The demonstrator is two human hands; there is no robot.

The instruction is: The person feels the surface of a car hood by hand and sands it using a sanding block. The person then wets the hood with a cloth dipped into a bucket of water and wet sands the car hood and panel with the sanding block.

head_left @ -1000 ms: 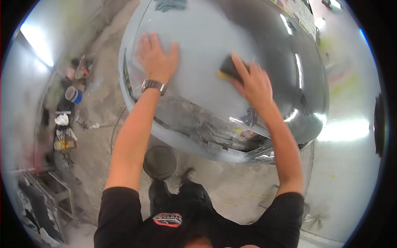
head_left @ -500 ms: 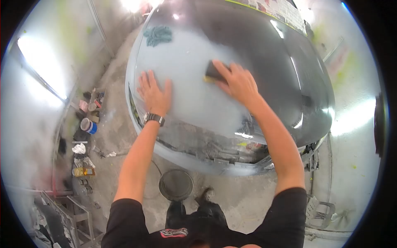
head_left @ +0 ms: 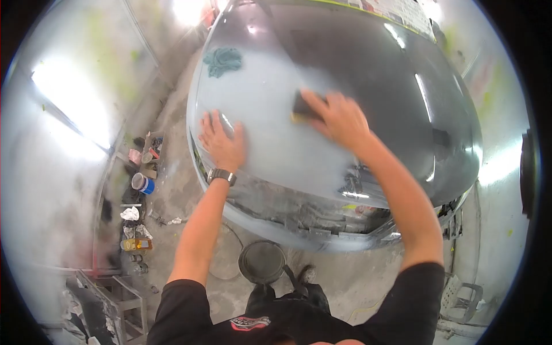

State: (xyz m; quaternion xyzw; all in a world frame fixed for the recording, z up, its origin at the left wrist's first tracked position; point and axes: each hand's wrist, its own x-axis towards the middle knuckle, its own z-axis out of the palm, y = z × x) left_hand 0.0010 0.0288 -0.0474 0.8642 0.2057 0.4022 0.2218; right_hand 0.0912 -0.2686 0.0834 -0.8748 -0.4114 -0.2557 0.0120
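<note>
Head cam, only view. Right hand [head_left: 345, 121] has its grip closed round a dark block [head_left: 307, 106] with a yellow lower edge, fingers over the top. Block is on the car hood [head_left: 270, 155], around mid-panel, just by the border where pale grey surface gives way to glossy dark. Right hand slightly blurred; can't read exact finger placement on the far side.

Left hand [head_left: 223, 145] holds nothing: palm down, fingers spread wide, on the pale grey area near the hood's left front edge. Wristwatch [head_left: 222, 176] on that wrist. Hands are well apart, block on the right-hand side of the gap.

Crumpled teal cloth [head_left: 223, 61] lies on the hood beyond the left hand, near the left edge. Newspaper [head_left: 402, 10] with a yellow-green strip along its lower edge at the top, past the dark part of the hood. Pale bumper [head_left: 287, 238] runs below the hood front.

Floor: round bucket [head_left: 241, 265] in front of the person's legs, just short of the bumper. Along the left wall: blue-and-white tub [head_left: 144, 184], crumpled white paper [head_left: 130, 214], yellow container [head_left: 136, 244]. Metal frame [head_left: 127, 303] lower left, light plastic chair [head_left: 460, 299] lower right, partly cut by the dark sleeve [head_left: 411, 305].
</note>
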